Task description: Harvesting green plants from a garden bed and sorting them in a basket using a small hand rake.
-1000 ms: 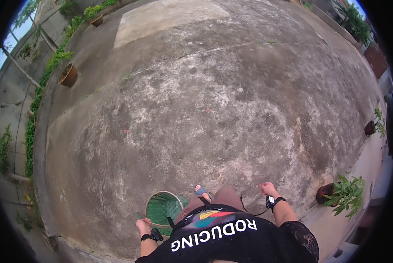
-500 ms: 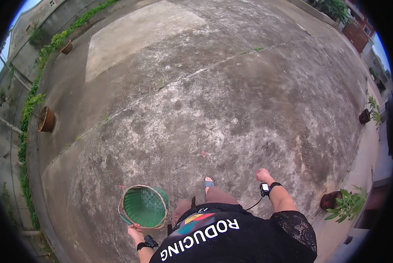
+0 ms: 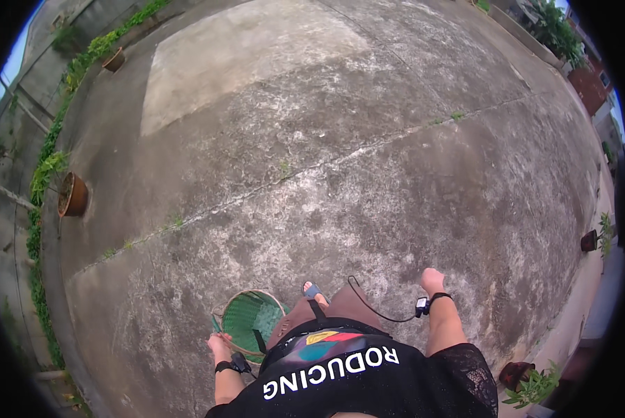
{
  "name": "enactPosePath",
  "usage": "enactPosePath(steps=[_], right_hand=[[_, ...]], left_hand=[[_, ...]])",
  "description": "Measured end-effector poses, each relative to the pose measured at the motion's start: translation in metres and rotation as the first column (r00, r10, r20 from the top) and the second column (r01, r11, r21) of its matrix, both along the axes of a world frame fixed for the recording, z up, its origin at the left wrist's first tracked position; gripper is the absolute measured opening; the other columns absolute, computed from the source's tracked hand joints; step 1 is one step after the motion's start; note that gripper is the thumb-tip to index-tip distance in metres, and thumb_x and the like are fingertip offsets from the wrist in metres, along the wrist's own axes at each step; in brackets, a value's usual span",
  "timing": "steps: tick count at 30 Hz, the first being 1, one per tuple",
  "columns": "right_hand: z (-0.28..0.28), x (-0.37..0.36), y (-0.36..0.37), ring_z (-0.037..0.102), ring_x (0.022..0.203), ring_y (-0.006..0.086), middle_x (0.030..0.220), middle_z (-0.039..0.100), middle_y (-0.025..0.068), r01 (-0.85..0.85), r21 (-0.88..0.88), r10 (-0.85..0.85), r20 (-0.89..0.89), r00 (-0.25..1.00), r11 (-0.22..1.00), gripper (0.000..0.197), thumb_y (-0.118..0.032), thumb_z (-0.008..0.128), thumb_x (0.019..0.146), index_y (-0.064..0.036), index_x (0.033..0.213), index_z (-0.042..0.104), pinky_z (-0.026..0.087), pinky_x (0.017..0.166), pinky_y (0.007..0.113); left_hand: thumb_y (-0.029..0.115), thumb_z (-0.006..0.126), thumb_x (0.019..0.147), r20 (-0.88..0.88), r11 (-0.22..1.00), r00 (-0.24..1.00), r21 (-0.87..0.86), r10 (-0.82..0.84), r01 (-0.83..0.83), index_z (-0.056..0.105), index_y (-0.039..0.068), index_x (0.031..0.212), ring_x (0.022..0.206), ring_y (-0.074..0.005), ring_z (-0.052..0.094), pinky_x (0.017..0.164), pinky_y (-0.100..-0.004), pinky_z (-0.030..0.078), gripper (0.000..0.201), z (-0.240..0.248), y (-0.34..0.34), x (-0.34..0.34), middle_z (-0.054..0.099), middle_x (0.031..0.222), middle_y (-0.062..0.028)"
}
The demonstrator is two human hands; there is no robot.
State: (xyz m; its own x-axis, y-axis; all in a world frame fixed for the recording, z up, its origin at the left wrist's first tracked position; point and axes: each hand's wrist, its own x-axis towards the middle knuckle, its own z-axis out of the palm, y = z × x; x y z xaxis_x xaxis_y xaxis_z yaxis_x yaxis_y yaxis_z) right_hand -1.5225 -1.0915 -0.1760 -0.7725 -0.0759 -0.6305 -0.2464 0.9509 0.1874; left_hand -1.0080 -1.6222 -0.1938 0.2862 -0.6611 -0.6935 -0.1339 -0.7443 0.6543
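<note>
A green woven basket (image 3: 237, 322) with a brown rim hangs at my left side, close against my left thigh. My left hand (image 3: 219, 342) is closed at its near left rim, with the fingers partly hidden. Looking into the basket, I see its green mesh walls and pale patches at the bottom. Out to my right, apart from any object, my right hand (image 3: 432, 280) is curled into a loose fist. Nothing sticks out of it. Both wrists wear black straps with small devices, and a black cable runs from the right one toward my waist.
Weathered concrete ground (image 3: 340, 202) spreads ahead, crossed by a crack with weeds. Along the left wall stand a brown pot (image 3: 74, 195) and a smaller pot (image 3: 114, 60). On the right are a dark pot (image 3: 589, 241) and a potted plant (image 3: 532, 387). A sandalled foot (image 3: 313, 290) shows below me.
I have stepped forward: the ground crack and right-hand pots sit lower in view. The basket has shifted right against my thigh, still in my left hand. My right hand stays closed.
</note>
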Motion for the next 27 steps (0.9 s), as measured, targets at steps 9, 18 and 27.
enactPosePath(steps=[9, 18, 27], right_hand=[[-0.036, -0.082, 0.053, 0.065, 0.087, 0.0301, 0.088, 0.068, 0.0147, 0.789, -0.069, -0.775, -0.257, 0.577, 0.610, 0.025, -0.025, 0.067, 0.072, -0.0024, 0.083, 0.069, 0.052, 0.075, 0.038], [-0.080, -0.572, -0.470, 0.065, 0.067, 0.0166, 0.083, 0.066, 0.0089, 0.452, -0.741, -0.414, 0.255, 0.874, 0.496, 0.023, -0.010, 0.053, 0.079, -0.0019, 0.097, 0.063, 0.049, 0.053, 0.031], [-0.001, -0.807, -0.884, 0.064, 0.083, 0.0169, 0.094, 0.066, 0.0102, 0.099, -0.919, 0.169, 0.174, 0.970, 0.382, 0.031, -0.008, 0.052, 0.079, -0.0020, 0.110, 0.059, 0.051, 0.075, 0.030]], left_hand=[[0.010, 0.036, 0.077, 0.005, 0.999, 1.000, 0.052, -0.016, 0.016, 0.045, 0.006, 0.069, 0.046, -0.0268, 0.052, 0.038, -0.0326, 0.039, 0.013, 0.017, -0.195, -0.256, 0.053, 0.059, -0.0132], [0.022, 0.037, 0.091, -0.029, 0.994, 0.999, -0.104, -0.024, 0.021, 0.045, 0.006, 0.073, 0.052, -0.0262, 0.055, 0.044, -0.0358, 0.045, 0.025, 0.033, -0.380, -0.508, 0.055, 0.066, -0.0138], [0.020, 0.036, 0.088, -0.061, 0.994, 0.992, -0.024, 0.109, -0.111, 0.044, 0.008, 0.069, 0.049, -0.0267, 0.055, 0.041, -0.0351, 0.045, 0.024, -0.012, -0.630, -0.729, 0.054, 0.062, -0.0136]])
